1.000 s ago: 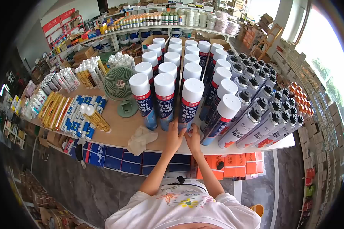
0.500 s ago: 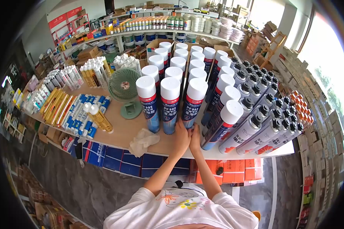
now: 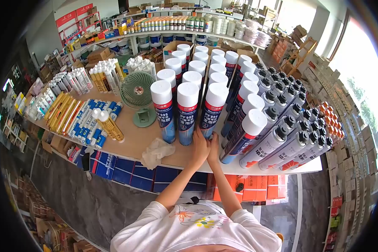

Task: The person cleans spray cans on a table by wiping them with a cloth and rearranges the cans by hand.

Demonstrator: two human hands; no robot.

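A blue spray foam can [image 3: 213, 111] with a white cap and red band stands upright at the table's front edge, last on the right in a front row of three. Around its base, my left hand [image 3: 200, 146] curls from the left and my right hand [image 3: 213, 148] from the right; the can partly hides the fingertips. Just left stands a matching foam can [image 3: 187, 115], with another foam can [image 3: 163, 113] beyond it. More of the same run back in rows. To the right, a foam can [image 3: 242, 138] heads another column and looks tilted in this wide view.
Grey cans with black tops [image 3: 281, 138] crowd the right side. A green fan [image 3: 137, 90] and a crumpled cloth [image 3: 156, 153] are on the left, near gold and blue-white sealant tubes [image 3: 92, 126]. Blue boxes [image 3: 140, 177] and orange boxes [image 3: 252, 187] sit below the tabletop.
The camera view has shifted very slightly. Both hands stay at the base of the same can, and the cans keep their places.
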